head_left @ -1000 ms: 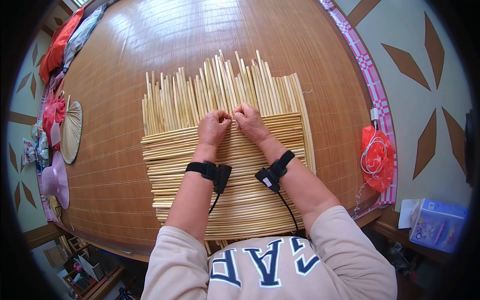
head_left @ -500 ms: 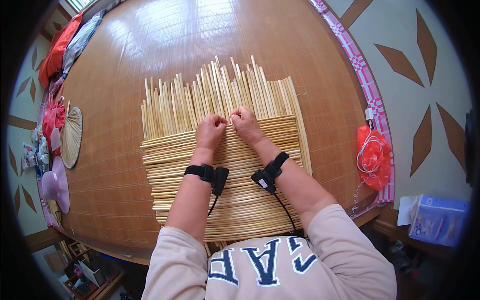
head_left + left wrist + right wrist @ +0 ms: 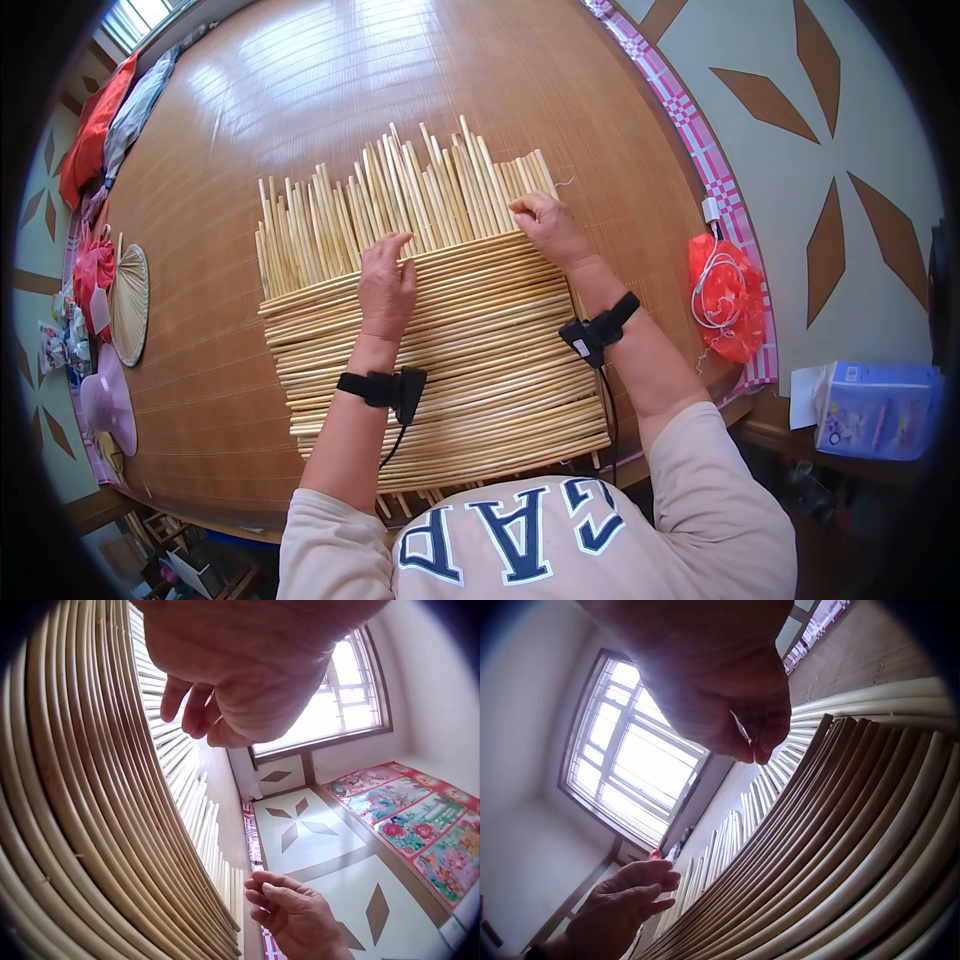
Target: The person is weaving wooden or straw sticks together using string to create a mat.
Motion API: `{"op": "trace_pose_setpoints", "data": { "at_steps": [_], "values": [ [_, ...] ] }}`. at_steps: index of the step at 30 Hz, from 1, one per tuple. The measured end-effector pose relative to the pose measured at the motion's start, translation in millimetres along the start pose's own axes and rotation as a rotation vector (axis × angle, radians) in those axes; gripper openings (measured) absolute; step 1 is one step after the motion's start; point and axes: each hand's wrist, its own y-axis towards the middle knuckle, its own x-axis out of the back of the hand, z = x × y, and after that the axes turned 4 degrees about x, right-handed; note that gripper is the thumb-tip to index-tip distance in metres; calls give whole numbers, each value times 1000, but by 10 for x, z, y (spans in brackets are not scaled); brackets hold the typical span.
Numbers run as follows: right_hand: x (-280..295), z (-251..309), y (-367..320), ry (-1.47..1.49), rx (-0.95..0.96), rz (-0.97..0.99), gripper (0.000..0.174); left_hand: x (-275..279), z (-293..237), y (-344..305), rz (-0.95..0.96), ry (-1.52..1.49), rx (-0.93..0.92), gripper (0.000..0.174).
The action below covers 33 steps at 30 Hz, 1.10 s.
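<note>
Pale slender sticks form a mat in front of me. Crosswise sticks (image 3: 460,350) lie side by side in its near part, and lengthwise sticks (image 3: 310,230) stick out beyond them with uneven far ends. Over the far edge of the crosswise rows is my left hand (image 3: 387,285), its fingers loosely bent and apart from the thumb, nothing held. My right hand (image 3: 553,230) is at the far right corner of these rows, thumb and fingertips drawn together; I cannot tell whether a thin thread is between them. Both hands also show in the left wrist view, the right hand (image 3: 296,911) lower down.
A brown sleeping mat (image 3: 200,330) lies under the sticks. Along the left side are a woven fan (image 3: 130,300) and a pink hat (image 3: 108,400). A red plastic bag (image 3: 728,305) with a white cable lies by the right wall. A window (image 3: 641,750) shows in the wrist views.
Both hands were together at the middle of the far crosswise edge. They have parted: the right hand moved right to the corner, the left slightly left, its fingers loosened. The head view shifted.
</note>
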Motion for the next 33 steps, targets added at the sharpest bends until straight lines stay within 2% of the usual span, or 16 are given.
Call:
{"op": "trace_pose_setpoints", "data": {
  "at_steps": [1, 3, 5, 7, 9, 10, 11, 13, 15, 19, 23, 25, 29, 31, 33],
  "values": [
    [-41, 45, 19, 0, 0, 0, 15, -58, -82, -56, 0, 0, 0, 34],
    [-58, 74, 36, -139, 5, 184, 15, -230, -263, -103, 53, 369, -222, 42],
    [-150, -40, 42, -135, 24, 141, 13, -421, -307, -133, 99, 372, -193, 45],
    [-229, -12, 72, -456, 266, 209, 12, -534, -312, -141, 142, 374, -159, 47],
    [-246, -2, 69, -478, 248, 243, 12, -609, -310, -107, 25, 267, -143, 44],
    [-236, 29, 67, -499, 236, 279, 11, -601, -316, -90, 25, 266, -143, 44],
    [-207, 12, 67, -500, 233, 289, 11, -626, -305, -93, -6, 239, -139, 39],
    [-136, 5, 130, -262, 128, 508, 12, -624, -309, -78, -39, 212, -121, 34],
    [-123, 31, 176, -209, 84, 539, 13, -610, -334, -42, -115, 112, -150, 22],
    [-105, 175, 231, -202, -73, 609, 16, -635, -343, -32, -144, 107, -128, 19],
    [-122, 230, 258, -254, -119, 639, 16, -642, -323, -51, -193, 91, -153, 16],
    [-94, 201, 244, -113, -59, 748, 17, -641, -318, -59, -186, 79, -148, 15],
    [-150, 64, 148, -27, -33, 677, 18, -658, -287, -50, -218, 91, -174, 12],
    [-178, 35, 73, 20, 32, 535, 17, -665, -273, -58, -217, 86, -166, 11],
    [-168, 28, 33, 63, 6, 503, 16, -665, -272, -51, -226, 104, -171, 10]
  ]
}}
